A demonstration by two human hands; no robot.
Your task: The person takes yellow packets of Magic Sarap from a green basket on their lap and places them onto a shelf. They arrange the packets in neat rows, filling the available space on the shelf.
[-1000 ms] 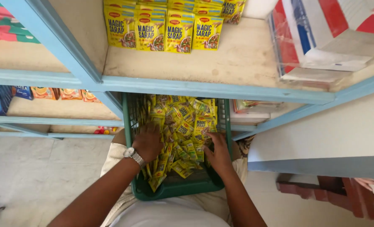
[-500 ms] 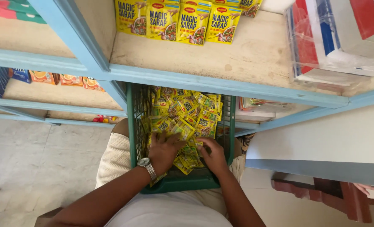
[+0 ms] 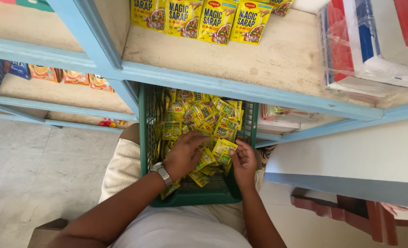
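A green plastic basket (image 3: 145,133) rests on my lap, filled with several small yellow sachets (image 3: 199,117). My left hand (image 3: 184,154), with a metal watch (image 3: 162,172) on the wrist, lies palm down on the sachets near the basket's front, fingers curled over them. My right hand (image 3: 244,160) is beside it and pinches one yellow sachet (image 3: 223,150) between thumb and fingers, lifted slightly off the pile.
Above the basket is a light blue wooden shelf (image 3: 240,89) with a row of larger yellow packets (image 3: 204,18). A plastic-wrapped box (image 3: 369,41) sits at the right. Orange and blue packets (image 3: 61,76) lie on the lower left shelf. Tiled floor (image 3: 39,160) at left.
The view tilted down and closer. Both hands moved toward the basket's front middle; my right hand now pinches a single sachet.
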